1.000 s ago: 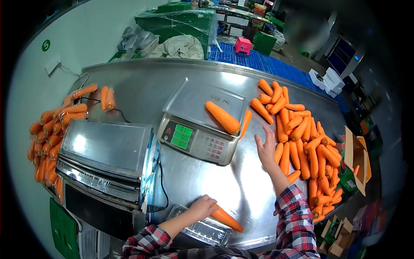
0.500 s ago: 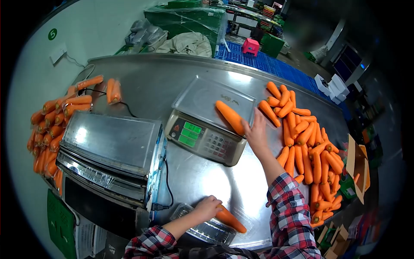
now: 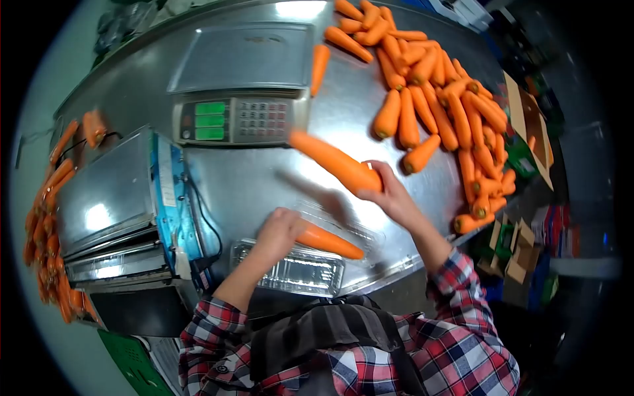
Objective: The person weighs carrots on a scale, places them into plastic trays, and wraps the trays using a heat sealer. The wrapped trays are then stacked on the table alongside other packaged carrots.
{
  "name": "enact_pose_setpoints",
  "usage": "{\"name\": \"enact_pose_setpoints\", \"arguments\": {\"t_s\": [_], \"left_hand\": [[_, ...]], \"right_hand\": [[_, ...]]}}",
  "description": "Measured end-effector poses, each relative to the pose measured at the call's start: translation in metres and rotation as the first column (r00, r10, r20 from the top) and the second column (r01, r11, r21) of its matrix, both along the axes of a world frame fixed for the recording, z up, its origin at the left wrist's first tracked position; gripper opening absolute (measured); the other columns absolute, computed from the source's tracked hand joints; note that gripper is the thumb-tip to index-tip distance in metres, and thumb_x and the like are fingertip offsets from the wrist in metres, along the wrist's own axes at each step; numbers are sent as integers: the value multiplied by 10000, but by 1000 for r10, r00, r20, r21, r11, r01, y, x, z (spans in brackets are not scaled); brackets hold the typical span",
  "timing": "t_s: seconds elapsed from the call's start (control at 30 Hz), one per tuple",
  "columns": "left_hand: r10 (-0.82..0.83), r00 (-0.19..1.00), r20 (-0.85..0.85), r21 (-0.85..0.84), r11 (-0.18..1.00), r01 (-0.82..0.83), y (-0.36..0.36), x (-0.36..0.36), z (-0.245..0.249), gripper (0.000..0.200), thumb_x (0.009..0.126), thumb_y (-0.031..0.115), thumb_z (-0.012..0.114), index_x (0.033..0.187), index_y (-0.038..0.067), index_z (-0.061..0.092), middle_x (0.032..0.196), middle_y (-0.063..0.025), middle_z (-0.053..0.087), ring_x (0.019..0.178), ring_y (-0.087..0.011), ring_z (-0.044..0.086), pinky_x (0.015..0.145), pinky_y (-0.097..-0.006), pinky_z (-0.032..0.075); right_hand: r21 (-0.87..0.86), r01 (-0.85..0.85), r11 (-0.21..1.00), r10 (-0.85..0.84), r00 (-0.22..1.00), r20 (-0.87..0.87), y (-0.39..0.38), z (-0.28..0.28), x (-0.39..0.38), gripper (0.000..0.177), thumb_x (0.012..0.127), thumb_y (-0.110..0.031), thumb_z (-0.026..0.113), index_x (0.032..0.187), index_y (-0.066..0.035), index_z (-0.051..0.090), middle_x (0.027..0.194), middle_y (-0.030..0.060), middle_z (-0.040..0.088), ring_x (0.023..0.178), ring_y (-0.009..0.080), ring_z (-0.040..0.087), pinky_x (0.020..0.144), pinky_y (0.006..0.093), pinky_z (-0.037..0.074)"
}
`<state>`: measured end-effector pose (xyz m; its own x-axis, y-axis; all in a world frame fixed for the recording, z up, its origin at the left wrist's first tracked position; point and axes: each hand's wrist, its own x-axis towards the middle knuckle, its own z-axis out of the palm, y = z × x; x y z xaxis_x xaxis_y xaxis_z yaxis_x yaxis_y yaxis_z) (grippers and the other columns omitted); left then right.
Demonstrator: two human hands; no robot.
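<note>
My left hand (image 3: 280, 232) is closed on the thick end of a carrot (image 3: 331, 243), which lies above a clear plastic tray (image 3: 300, 274). My right hand (image 3: 389, 191) grips a larger carrot (image 3: 337, 162) by its thick end, held in the air with its other end toward the scale (image 3: 241, 122). The scale's metal plate (image 3: 247, 59) bears no carrot. Another carrot (image 3: 319, 69) rests just beside the plate's right edge.
A big pile of loose carrots (image 3: 439, 109) covers the table's right side. At the left are a wrapping machine (image 3: 109, 191) with a cable and bagged carrots (image 3: 46, 237). Cardboard boxes (image 3: 522, 254) stand beyond the right edge.
The view has tilted down. My right hand has lifted its carrot off the scale and brought it nearer to my body. My left hand still holds its carrot by the tray.
</note>
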<state>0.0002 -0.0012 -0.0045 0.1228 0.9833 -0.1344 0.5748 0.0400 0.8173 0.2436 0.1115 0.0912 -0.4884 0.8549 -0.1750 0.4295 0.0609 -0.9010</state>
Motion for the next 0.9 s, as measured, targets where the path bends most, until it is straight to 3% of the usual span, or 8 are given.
{"name": "enact_pose_setpoints", "arguments": {"t_s": [0.23, 0.4, 0.5, 0.53, 0.63, 0.67, 0.77, 0.9], "left_hand": [[8, 1000, 2, -201, 979, -7, 10, -3, 12, 284, 826, 155, 583, 1052, -7, 526, 1063, -188, 523, 964, -340, 532, 859, -372, 430], [-55, 998, 35, -150, 987, 59, 14, -5, 9, 288, 823, 160, 596, 1049, -5, 526, 1036, -169, 522, 924, -303, 553, 838, -348, 444], [-47, 988, 146, -163, 984, 71, 15, -11, 0, 299, 825, 169, 607, 1056, -4, 529, 1021, -140, 535, 917, -259, 560, 833, -329, 449], [-44, 981, 187, -178, 981, 78, 16, -12, -1, 303, 826, 172, 610, 1060, -5, 530, 1019, -129, 540, 918, -242, 562, 833, -322, 450], [14, 989, 147, -272, 962, 27, 15, -9, 17, 347, 829, 185, 624, 1107, 2, 528, 1055, -107, 548, 933, -200, 562, 843, -305, 450], [-3, 989, 147, -291, 956, 46, 17, -9, 13, 341, 835, 182, 623, 1119, 16, 535, 1045, -99, 560, 920, -182, 560, 833, -295, 453], [-47, 985, 165, -312, 945, 97, 24, -18, -5, 328, 845, 175, 623, 1136, 41, 556, 1020, -79, 589, 895, -141, 559, 812, -272, 462], [14, 971, 238, -301, 952, 60, 25, -15, 0, 310, 825, 187, 640, 1088, 28, 603, 1000, -78, 579, 920, -156, 562, 828, -274, 454]], "right_hand": [[-141, 183, 973, -177, 983, 55, -125, -34, 75, 616, 758, -242, 704, 1242, -12, 400, 1151, 150, 498, 1082, 242, 495, 927, 339, 403], [215, -9, 977, -42, 972, 232, -124, -67, 63, 568, 759, -208, 669, 1240, -30, 427, 1247, 185, 440, 1212, 360, 360, 1009, 408, 316], [350, -85, 933, -78, 901, 426, -121, -53, 48, 550, 774, -230, 655, 1241, -28, 447, 1281, 181, 425, 1225, 367, 349, 1015, 411, 307], [425, -158, 891, -106, 838, 535, -122, -49, 53, 505, 807, -247, 628, 1226, -16, 470, 1296, 201, 416, 1173, 349, 435, 946, 414, 387], [249, 366, 897, -433, 843, 320, -131, -77, 79, 416, 853, -219, 575, 1187, 13, 488, 1185, 211, 517, 1044, 309, 554, 824, 395, 478], [228, 411, 882, -467, 825, 317, -131, -93, 94, 358, 879, -158, 513, 1165, 52, 477, 942, 194, 614, 819, 264, 639, 668, 350, 533], [-481, 373, 793, -406, 913, 40, -136, -112, 95, 314, 871, -113, 487, 1122, 75, 469, 771, 156, 621, 693, 239, 642, 610, 314, 543], [-431, 453, 781, -505, 863, -8, -134, -99, 76, 94, 861, -30, 475, 932, 7, 426, 690, 112, 586, 556, 181, 606, 474, 284, 508]]}}
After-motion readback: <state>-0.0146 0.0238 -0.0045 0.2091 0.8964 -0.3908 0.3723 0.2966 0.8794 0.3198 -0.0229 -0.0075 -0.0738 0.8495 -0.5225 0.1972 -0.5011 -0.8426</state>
